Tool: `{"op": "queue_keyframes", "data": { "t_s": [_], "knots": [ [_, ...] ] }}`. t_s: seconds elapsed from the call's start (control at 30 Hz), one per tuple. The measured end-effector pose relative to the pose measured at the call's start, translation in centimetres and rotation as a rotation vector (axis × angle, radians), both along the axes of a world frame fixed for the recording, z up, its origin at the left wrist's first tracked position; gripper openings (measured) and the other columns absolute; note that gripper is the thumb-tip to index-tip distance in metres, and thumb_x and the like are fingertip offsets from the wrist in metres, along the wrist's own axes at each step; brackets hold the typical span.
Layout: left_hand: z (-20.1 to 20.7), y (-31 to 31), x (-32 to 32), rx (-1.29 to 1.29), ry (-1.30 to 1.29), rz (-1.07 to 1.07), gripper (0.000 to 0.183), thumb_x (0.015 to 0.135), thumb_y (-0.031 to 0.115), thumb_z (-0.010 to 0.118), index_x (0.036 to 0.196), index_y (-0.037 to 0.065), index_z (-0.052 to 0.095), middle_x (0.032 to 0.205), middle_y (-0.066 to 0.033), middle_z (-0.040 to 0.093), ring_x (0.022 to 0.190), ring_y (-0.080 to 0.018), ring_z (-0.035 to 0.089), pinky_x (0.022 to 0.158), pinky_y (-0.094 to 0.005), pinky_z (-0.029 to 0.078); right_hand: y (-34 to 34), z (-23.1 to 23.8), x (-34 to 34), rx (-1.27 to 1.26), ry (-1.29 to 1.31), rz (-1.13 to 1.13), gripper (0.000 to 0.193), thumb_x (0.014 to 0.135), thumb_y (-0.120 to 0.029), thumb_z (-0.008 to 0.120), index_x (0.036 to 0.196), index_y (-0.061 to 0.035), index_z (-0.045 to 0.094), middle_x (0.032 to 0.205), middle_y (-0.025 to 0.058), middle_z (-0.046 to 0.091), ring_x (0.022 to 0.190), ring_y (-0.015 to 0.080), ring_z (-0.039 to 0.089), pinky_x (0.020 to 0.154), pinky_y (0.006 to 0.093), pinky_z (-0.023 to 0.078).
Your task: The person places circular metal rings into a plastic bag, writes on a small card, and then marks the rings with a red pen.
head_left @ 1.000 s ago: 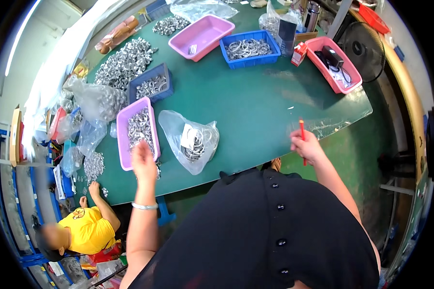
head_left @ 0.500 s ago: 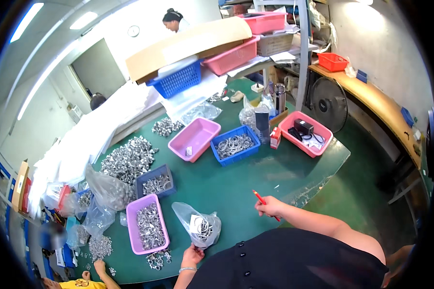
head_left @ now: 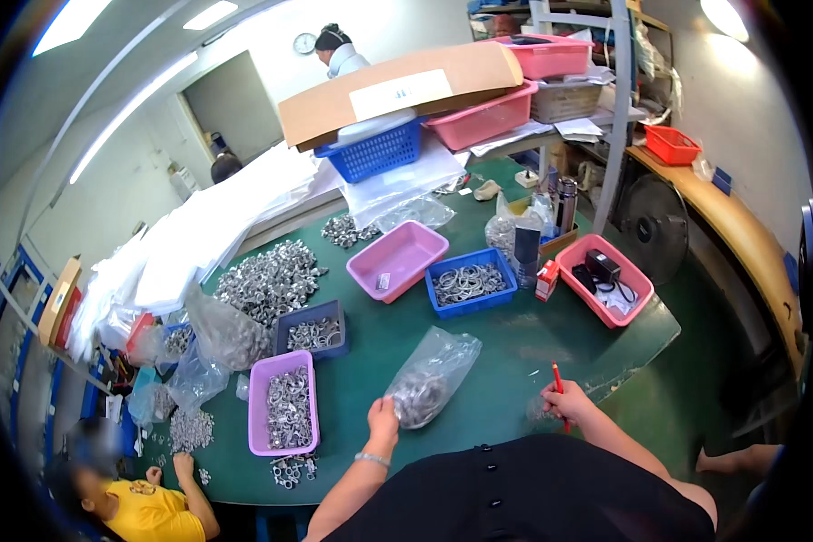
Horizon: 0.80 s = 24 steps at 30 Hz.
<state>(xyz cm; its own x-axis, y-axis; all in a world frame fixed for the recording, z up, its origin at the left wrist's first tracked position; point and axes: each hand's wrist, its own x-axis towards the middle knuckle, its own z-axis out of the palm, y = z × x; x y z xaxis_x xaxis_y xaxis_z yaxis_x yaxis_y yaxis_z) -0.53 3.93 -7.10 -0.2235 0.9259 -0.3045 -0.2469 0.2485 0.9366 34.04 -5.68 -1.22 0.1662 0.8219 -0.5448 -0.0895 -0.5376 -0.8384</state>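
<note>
A clear plastic bag (head_left: 443, 366) with metal rings in its lower end lies tilted on the green table in front of me. My left hand (head_left: 383, 423) is closed on the bag's near left edge. To the right, my right hand (head_left: 567, 403) grips a red pencil (head_left: 558, 378), or a pen of that shape, pointing up and away. Something see-through beside that hand is too faint to make out. Left of the bag stands a pink-purple bin (head_left: 256, 406) full of metal clamp-like rings, with several loose ones (head_left: 291, 471) at its near end.
Beyond are a grey bin (head_left: 341, 339) and a blue bin (head_left: 470, 308) of metal parts, a pink bin (head_left: 397, 253), and a pink tray (head_left: 637, 312) with a black adapter. A heap of metal parts (head_left: 271, 280) lies far left. A person in yellow (head_left: 154, 510) sits near left.
My left hand has shifted the bag right and away, laying it over toward the far right; its white paper no longer shows. My right hand, still with the red pencil, has moved right. The view has shifted.
</note>
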Motion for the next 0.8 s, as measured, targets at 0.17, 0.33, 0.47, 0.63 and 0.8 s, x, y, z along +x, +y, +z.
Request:
{"op": "queue_keyframes", "data": {
  "t_s": [0.17, 0.33, 0.47, 0.63, 0.8],
  "knots": [
    [2.8, 4.4, 5.9, 0.120, 0.288, -0.277, 0.027, 0.085, 0.026, 0.050, 0.084, 0.000, 0.057, 0.074, -0.0077, 0.056, 0.067, -0.0124, 0.048, 0.061, -0.0275, 0.040, -0.2, 0.2, 1.4, 0.075, 0.056, -0.032, 0.006, 0.079, -0.004, 0.051, 0.083, 0.0003, 0.051, 0.057, 0.0090, 0.053, 0.034, 0.0093, 0.037, 0.033, 0.0217, 0.028],
    [5.7, 5.3, 11.6, 0.060, 0.369, -0.551, 0.028, 0.079, 0.026, 0.061, 0.065, 0.005, 0.051, 0.060, 0.0013, 0.047, 0.055, -0.0077, 0.040, 0.048, -0.0254, 0.035, -2.2, -0.9, 4.2, 0.079, 0.026, -0.102, 0.005, 0.081, -0.005, 0.050, 0.081, -0.0005, 0.051, 0.056, 0.0092, 0.053, 0.034, 0.0092, 0.037, 0.031, 0.0218, 0.028],
    [7.3, 5.3, 13.4, 0.137, 0.490, -0.657, 0.030, 0.074, 0.027, 0.067, 0.061, 0.008, 0.048, 0.057, 0.0022, 0.045, 0.051, -0.0068, 0.037, 0.043, -0.0257, 0.032, -3.2, -1.1, 6.0, 0.056, 0.028, -0.164, 0.005, 0.082, -0.005, 0.048, 0.080, -0.0009, 0.051, 0.056, 0.0095, 0.053, 0.033, 0.0092, 0.037, 0.031, 0.0215, 0.028],
    [5.4, 5.1, 12.0, 0.138, 0.482, -0.608, 0.028, 0.079, 0.029, 0.060, 0.067, 0.005, 0.051, 0.057, 0.0010, 0.048, 0.051, -0.0089, 0.042, 0.046, -0.0258, 0.036, -2.9, -0.8, 6.5, 0.062, 0.033, -0.161, 0.005, 0.082, -0.005, 0.047, 0.080, -0.0011, 0.051, 0.056, 0.0099, 0.053, 0.032, 0.0093, 0.037, 0.031, 0.0215, 0.028],
    [1.2, 0.6, 8.5, 0.503, 0.942, -0.144, 0.041, 0.079, 0.040, 0.055, 0.101, 0.005, 0.054, 0.091, -0.0143, 0.059, 0.083, -0.0321, 0.055, 0.073, -0.0351, 0.044, -2.8, -0.7, 6.4, 0.078, 0.015, -0.146, 0.004, 0.080, -0.004, 0.048, 0.081, -0.0004, 0.051, 0.056, 0.0101, 0.053, 0.032, 0.0095, 0.038, 0.031, 0.0219, 0.029]
  ]
}}
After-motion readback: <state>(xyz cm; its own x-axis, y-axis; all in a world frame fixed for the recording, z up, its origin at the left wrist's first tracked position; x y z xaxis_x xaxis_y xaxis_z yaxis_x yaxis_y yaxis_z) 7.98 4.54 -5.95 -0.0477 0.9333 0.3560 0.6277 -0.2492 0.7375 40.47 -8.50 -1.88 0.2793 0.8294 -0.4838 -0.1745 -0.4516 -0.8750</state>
